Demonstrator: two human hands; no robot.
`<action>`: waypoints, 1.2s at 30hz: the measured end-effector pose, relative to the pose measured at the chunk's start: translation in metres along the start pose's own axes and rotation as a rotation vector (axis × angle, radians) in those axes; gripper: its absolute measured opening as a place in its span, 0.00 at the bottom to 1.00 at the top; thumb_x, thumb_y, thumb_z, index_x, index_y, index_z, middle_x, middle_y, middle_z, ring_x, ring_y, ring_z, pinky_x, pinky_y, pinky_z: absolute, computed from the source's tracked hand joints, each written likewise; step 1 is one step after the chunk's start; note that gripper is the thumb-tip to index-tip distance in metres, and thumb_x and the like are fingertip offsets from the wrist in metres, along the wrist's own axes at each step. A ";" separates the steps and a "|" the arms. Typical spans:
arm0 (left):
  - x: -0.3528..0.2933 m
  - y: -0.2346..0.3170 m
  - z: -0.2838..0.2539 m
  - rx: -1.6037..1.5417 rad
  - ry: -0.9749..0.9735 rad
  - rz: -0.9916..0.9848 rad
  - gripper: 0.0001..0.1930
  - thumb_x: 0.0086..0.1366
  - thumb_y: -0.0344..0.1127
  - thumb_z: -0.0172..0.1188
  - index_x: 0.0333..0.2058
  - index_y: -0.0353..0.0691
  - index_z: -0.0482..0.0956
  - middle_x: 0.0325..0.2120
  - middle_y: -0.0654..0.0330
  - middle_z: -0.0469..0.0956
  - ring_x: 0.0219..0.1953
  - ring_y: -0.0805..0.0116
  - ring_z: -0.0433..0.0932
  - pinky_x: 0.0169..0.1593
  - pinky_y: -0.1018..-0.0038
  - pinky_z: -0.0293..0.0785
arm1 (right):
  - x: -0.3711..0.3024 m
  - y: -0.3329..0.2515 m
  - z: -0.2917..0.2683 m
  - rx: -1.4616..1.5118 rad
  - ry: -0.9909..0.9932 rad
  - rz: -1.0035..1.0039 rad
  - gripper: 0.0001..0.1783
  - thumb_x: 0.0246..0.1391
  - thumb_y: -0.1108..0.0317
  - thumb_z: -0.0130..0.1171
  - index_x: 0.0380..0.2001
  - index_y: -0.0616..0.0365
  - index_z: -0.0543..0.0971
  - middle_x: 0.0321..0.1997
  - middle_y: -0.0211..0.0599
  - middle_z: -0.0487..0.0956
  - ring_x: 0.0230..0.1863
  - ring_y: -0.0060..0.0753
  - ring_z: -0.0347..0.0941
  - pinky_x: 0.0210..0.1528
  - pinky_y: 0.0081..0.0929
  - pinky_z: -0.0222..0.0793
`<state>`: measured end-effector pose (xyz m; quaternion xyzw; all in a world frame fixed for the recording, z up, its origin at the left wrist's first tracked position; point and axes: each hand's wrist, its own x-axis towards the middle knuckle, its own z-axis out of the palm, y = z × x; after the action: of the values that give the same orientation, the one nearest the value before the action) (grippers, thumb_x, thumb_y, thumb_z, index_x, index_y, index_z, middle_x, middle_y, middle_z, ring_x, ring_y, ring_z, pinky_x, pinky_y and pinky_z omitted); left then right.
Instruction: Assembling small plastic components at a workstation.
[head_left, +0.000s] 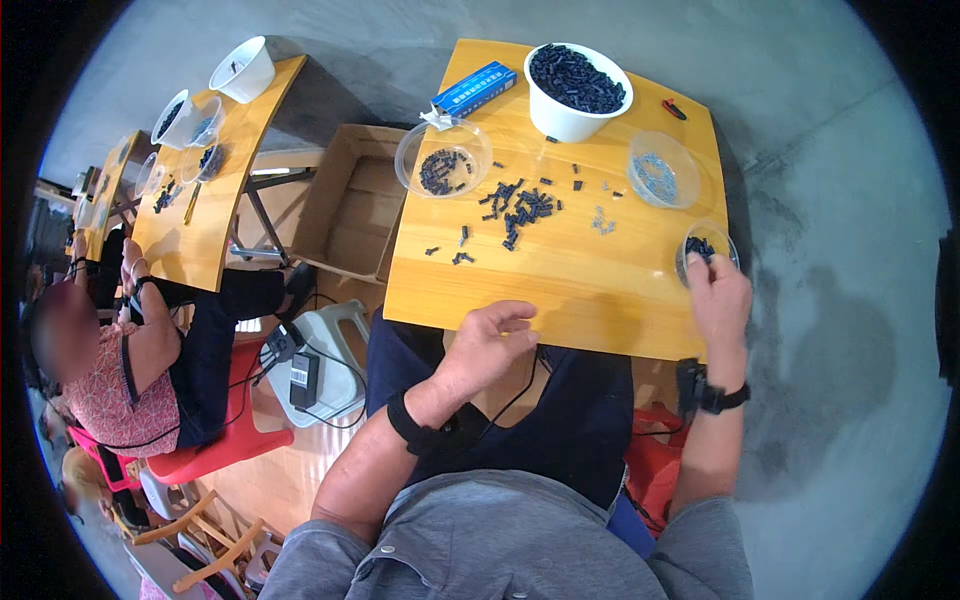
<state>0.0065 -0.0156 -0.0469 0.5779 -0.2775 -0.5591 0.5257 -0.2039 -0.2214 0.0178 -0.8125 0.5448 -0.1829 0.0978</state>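
My right hand is over a small clear bowl at the table's right edge. Its fingertips are drawn together at the small black plastic parts inside; whether one is between them is hidden. In front of the near table edge, my left hand is held with its fingers curled toward the thumb. What it holds, if anything, does not show. Ahead of it lies a loose pile of short black plastic pieces, with a few small silvery metal pieces to their right.
A white tub of black parts stands at the back. Clear bowls sit left and right, near a blue box and a small red-and-black tool. Left are a cardboard box, a stool and a seated person.
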 end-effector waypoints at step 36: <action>0.033 -0.035 -0.038 -0.187 0.146 -0.206 0.08 0.62 0.29 0.54 0.40 0.37 0.75 0.36 0.61 0.79 0.35 0.71 0.80 0.36 0.79 0.74 | 0.031 -0.069 0.145 0.890 -0.609 0.037 0.04 0.54 0.73 0.54 0.32 0.62 0.75 0.30 0.37 0.77 0.28 0.28 0.75 0.26 0.26 0.72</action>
<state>0.0400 -0.0237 -0.0973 0.5910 -0.1244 -0.5901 0.5357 -0.0758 -0.2294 -0.0843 -0.6991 0.3755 -0.1504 0.5896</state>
